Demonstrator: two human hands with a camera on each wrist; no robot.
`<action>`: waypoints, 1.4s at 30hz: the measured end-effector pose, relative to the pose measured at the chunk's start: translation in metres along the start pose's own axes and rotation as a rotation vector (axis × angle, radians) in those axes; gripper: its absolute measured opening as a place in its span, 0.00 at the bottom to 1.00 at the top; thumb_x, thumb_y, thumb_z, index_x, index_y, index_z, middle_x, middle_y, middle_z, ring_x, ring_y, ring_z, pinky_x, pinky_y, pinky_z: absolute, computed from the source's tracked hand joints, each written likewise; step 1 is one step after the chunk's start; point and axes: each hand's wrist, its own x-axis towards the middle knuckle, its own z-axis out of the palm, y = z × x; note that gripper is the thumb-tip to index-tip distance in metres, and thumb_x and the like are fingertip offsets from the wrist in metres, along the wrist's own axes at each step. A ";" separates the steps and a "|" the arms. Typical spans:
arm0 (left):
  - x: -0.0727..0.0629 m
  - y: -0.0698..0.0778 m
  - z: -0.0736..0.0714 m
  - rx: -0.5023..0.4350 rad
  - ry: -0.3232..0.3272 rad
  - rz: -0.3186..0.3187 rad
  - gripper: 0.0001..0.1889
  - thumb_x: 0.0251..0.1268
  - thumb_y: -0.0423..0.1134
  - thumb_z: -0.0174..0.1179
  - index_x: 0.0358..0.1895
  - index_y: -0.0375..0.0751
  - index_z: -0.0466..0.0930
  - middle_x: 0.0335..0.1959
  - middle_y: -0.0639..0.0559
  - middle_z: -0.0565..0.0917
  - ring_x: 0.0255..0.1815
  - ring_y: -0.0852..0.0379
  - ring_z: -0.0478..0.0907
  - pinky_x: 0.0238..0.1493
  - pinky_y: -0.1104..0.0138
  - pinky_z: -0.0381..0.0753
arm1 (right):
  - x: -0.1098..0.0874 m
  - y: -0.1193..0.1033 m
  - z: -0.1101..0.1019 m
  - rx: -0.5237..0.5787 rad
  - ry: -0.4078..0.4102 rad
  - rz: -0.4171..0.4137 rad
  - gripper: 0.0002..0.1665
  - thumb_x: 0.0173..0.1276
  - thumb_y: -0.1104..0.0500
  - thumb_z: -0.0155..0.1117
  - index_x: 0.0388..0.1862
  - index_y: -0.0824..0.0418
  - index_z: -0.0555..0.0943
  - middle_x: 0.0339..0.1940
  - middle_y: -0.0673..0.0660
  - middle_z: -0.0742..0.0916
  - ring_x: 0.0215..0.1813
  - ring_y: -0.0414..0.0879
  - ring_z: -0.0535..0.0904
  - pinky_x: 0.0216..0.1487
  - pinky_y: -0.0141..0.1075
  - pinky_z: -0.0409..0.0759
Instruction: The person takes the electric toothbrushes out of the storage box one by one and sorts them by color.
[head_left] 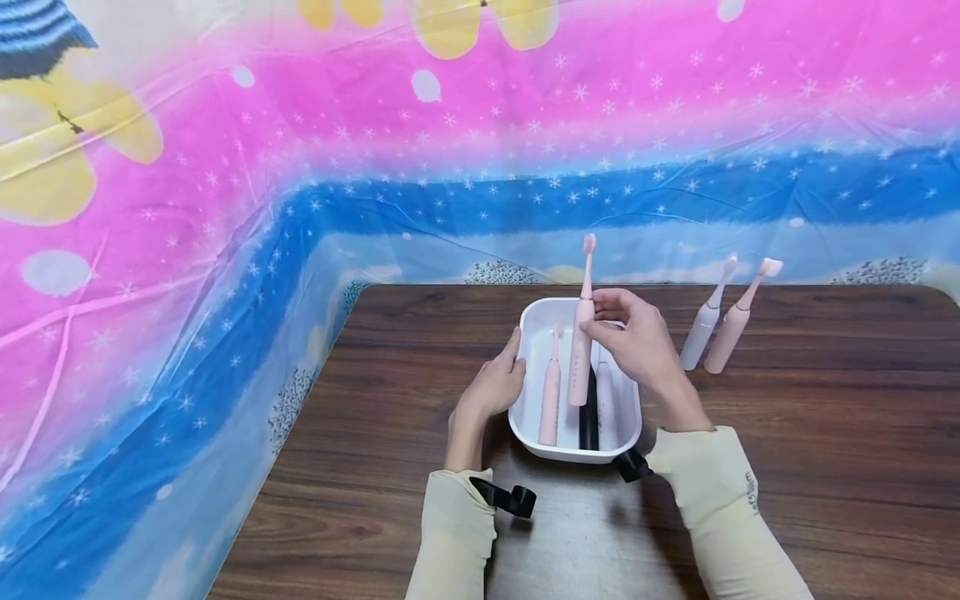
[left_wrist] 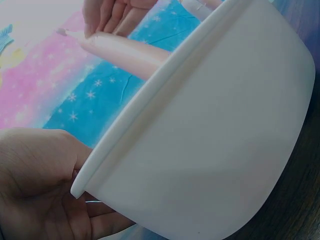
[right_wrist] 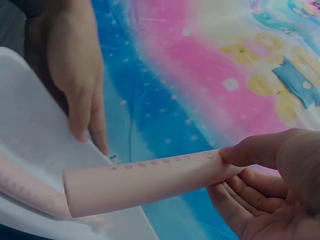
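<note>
On the far left I'm seeing a patterned cloth (head_left: 187, 417) hanging beside the brown table (head_left: 345, 400) and running on behind it. Next, the left hand (head_left: 491, 383) is gripping the rim of a white tray (head_left: 573, 456), whose wall is blocking most of my left wrist view. Inside, a pink toothbrush (head_left: 551, 404) is lying along the left side. Over the middle, the right hand (head_left: 633, 333) is clamping the upper handle of another pink toothbrush, the held one (head_left: 578, 350), between thumb and fingers, head up. Its base is overlapping a black item (head_left: 589, 417), perhaps another toothbrush, though too covered for me to tell. A pale toothbrush (head_left: 606, 408) is lying just right of that. Farther right, a white toothbrush (head_left: 701, 335) and a third pink one (head_left: 729, 337) are standing close together on the table, well clear of the tray.
</note>
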 end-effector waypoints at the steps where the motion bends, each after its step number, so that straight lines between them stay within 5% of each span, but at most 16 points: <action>1: 0.000 0.000 0.000 0.001 0.001 0.001 0.29 0.77 0.44 0.36 0.78 0.56 0.41 0.75 0.48 0.58 0.72 0.50 0.62 0.67 0.55 0.66 | 0.000 -0.001 -0.001 0.009 0.003 -0.004 0.24 0.66 0.60 0.63 0.61 0.63 0.74 0.51 0.62 0.82 0.55 0.53 0.78 0.53 0.46 0.77; 14: -0.001 0.002 0.000 0.012 0.000 -0.004 0.29 0.78 0.45 0.35 0.78 0.57 0.40 0.76 0.51 0.57 0.73 0.52 0.60 0.68 0.56 0.64 | -0.004 -0.007 -0.023 0.121 0.006 -0.079 0.23 0.67 0.61 0.63 0.61 0.65 0.74 0.52 0.62 0.81 0.50 0.39 0.77 0.51 0.24 0.74; 42: 0.000 0.002 0.001 0.007 -0.007 -0.008 0.29 0.78 0.45 0.35 0.78 0.58 0.40 0.76 0.51 0.56 0.73 0.52 0.60 0.67 0.55 0.65 | -0.011 0.003 -0.057 0.185 0.034 -0.150 0.25 0.64 0.66 0.65 0.60 0.69 0.73 0.43 0.42 0.83 0.47 0.34 0.79 0.45 0.23 0.78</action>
